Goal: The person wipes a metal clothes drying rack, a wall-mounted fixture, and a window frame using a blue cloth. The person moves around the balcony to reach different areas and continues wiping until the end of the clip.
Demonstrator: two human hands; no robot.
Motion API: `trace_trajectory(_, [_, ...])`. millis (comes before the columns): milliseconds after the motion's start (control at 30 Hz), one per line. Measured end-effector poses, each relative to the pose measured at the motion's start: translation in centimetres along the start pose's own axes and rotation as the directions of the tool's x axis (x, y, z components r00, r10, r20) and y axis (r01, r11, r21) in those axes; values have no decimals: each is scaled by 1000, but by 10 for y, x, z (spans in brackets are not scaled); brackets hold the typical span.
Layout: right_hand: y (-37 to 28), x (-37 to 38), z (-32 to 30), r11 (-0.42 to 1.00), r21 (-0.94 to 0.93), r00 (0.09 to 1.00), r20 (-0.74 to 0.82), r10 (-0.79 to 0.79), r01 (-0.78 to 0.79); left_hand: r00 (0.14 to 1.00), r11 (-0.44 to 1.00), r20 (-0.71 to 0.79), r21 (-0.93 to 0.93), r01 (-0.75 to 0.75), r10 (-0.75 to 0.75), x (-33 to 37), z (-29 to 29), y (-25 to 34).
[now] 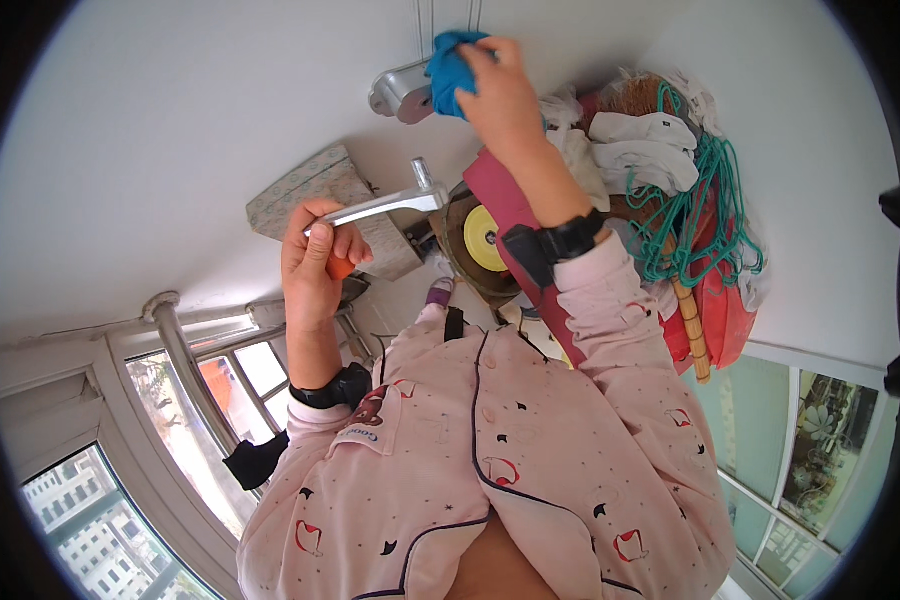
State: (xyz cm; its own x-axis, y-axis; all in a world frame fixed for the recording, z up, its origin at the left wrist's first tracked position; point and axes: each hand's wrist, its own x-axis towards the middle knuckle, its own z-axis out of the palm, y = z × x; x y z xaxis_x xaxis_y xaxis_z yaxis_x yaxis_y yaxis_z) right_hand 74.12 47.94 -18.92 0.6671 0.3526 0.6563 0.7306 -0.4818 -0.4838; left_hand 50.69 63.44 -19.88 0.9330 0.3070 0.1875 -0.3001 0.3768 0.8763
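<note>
My left hand (315, 260) is closed around one end of a silver crank handle (385, 206). A bit of orange, perhaps the crank's grip, shows under its fingers. The crank's free end, with a short metal peg, points right, away from the wall. Higher up, my right hand (495, 95) grips a bunched blue cloth (452, 75). That cloth lies against the right end of a silver oval housing (402, 95) fixed to the white wall, hiding part of it. Thin cables run upward from there.
Below the housing stand a patterned flat box (315, 195) and a bin with a yellow disc (483, 238). To the right are green hangers (705, 215), white cloths (642, 150) and a bamboo pole (688, 325). A metal pipe (185, 350) and windows lie left.
</note>
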Motion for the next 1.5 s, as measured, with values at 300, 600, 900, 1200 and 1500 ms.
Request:
trace_trajectory(300, [33, 2, -36, 833, 125, 824, 282, 491, -539, 999, 1000, -46, 7, 28, -28, 13, -21, 0])
trace_trajectory(600, [-2, 6, 19, 947, -270, 975, 178, -131, 177, 995, 999, 93, -3, 45, -44, 39, -20, -8])
trace_trajectory(900, [68, -7, -30, 848, -74, 841, 109, 529, -524, 1000, 999, -1, 34, 26, -26, 39, -34, -2])
trace_trajectory(1200, [67, -8, 16, 993, -83, 996, 21, 92, -90, 997, 993, -21, 82, 80, -79, 45, -28, -6])
trace_trajectory(1500, [80, 1, 21, 925, 318, 974, -24, 227, -208, 991, 985, -7, 103, 135, -135, 40, -31, -3])
